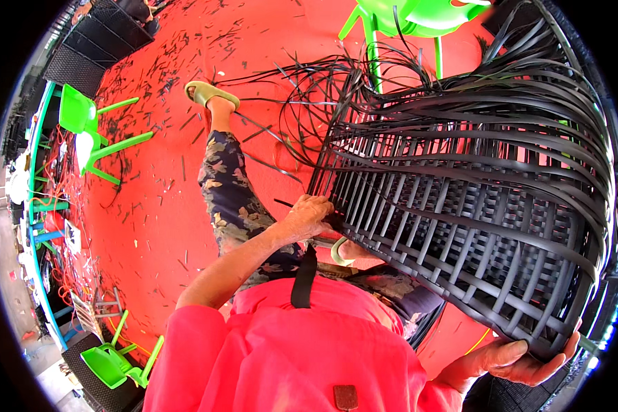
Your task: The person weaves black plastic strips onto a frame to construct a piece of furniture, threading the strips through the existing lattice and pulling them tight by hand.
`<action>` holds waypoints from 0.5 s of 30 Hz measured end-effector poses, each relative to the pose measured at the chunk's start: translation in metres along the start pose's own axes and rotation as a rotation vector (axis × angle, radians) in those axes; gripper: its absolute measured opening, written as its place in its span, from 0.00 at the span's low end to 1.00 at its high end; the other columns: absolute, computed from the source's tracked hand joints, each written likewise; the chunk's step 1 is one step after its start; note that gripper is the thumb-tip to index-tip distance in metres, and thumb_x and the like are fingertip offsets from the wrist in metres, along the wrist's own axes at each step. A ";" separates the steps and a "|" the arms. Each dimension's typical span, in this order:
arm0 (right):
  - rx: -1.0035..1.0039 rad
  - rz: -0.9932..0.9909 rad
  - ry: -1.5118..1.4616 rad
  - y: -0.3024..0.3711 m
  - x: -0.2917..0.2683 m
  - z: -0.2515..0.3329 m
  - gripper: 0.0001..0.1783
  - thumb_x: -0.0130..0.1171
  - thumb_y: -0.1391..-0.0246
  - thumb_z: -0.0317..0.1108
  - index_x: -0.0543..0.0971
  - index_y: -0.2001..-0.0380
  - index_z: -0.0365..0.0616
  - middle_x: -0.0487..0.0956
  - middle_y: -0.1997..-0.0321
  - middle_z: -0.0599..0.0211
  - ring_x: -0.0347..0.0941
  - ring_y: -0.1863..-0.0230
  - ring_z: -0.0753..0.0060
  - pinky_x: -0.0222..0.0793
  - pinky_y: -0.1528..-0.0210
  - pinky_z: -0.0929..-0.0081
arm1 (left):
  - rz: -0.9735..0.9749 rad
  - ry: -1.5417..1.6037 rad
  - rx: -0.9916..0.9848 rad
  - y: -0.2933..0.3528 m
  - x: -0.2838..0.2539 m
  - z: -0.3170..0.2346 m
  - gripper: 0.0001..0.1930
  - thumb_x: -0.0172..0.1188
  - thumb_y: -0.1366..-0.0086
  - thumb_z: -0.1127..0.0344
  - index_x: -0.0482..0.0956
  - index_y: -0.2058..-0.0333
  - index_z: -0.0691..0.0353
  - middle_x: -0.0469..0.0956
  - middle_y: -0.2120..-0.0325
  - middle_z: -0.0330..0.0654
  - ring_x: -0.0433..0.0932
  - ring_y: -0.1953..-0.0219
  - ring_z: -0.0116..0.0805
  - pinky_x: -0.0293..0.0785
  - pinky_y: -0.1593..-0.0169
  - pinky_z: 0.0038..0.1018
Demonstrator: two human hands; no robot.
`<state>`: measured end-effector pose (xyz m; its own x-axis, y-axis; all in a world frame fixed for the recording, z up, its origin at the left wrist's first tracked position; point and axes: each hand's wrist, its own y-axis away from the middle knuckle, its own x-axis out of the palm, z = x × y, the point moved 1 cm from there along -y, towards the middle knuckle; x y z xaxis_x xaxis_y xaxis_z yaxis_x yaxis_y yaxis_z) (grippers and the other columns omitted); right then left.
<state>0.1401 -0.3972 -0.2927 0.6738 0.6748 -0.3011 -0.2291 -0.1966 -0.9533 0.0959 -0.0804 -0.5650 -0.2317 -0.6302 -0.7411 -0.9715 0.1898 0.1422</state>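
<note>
red floor (pixel 161 230) | right hand (pixel 498 362) clasped black woven frame (pixel 460 213) at near right corner | left hand (pixel 307 214) curled by left corner, hold unclear | frame seemed light, stiff; corners suited gripping

Black wicker piece (pixel 487 257) — aslant across right of view, part-woven: tight checker weave within, open bars along near side. Loose black strips (pixel 460 105) drape over far side — tangled loops trailing leftward.
</note>
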 end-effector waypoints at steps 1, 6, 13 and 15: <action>0.009 0.039 0.014 -0.002 -0.004 0.000 0.27 0.47 0.44 0.37 0.57 0.41 0.52 0.59 0.41 0.43 0.62 0.43 0.43 0.62 0.44 0.47 | 0.034 -0.016 -0.001 0.001 0.000 -0.002 0.18 0.64 0.52 0.55 0.76 0.67 0.61 0.75 0.69 0.43 0.74 0.61 0.44 0.66 0.56 0.38; 0.063 0.020 0.000 0.001 0.003 0.008 0.27 0.46 0.45 0.35 0.57 0.41 0.50 0.59 0.41 0.44 0.61 0.43 0.43 0.62 0.44 0.47 | -0.003 0.070 0.177 0.012 -0.006 -0.016 0.18 0.63 0.48 0.55 0.74 0.68 0.65 0.75 0.75 0.45 0.76 0.72 0.43 0.71 0.68 0.35; 0.132 0.043 -0.027 0.001 0.001 0.013 0.30 0.45 0.44 0.34 0.53 0.39 0.48 0.58 0.40 0.46 0.58 0.41 0.47 0.59 0.41 0.52 | 0.201 0.490 0.007 -0.002 -0.014 -0.019 0.13 0.56 0.39 0.57 0.74 0.68 0.62 0.73 0.80 0.42 0.77 0.73 0.33 0.70 0.69 0.25; 0.169 0.022 -0.040 -0.004 0.005 0.018 0.30 0.45 0.44 0.34 0.52 0.39 0.48 0.58 0.39 0.46 0.58 0.40 0.48 0.59 0.41 0.53 | -0.125 -0.016 0.326 0.007 0.025 0.055 0.14 0.56 0.41 0.54 0.76 0.67 0.60 0.75 0.78 0.41 0.77 0.70 0.35 0.71 0.66 0.28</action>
<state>0.1317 -0.3801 -0.2899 0.6400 0.6998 -0.3174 -0.3608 -0.0910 -0.9282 0.0861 -0.0535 -0.6185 -0.1089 -0.6525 -0.7499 -0.9242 0.3443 -0.1654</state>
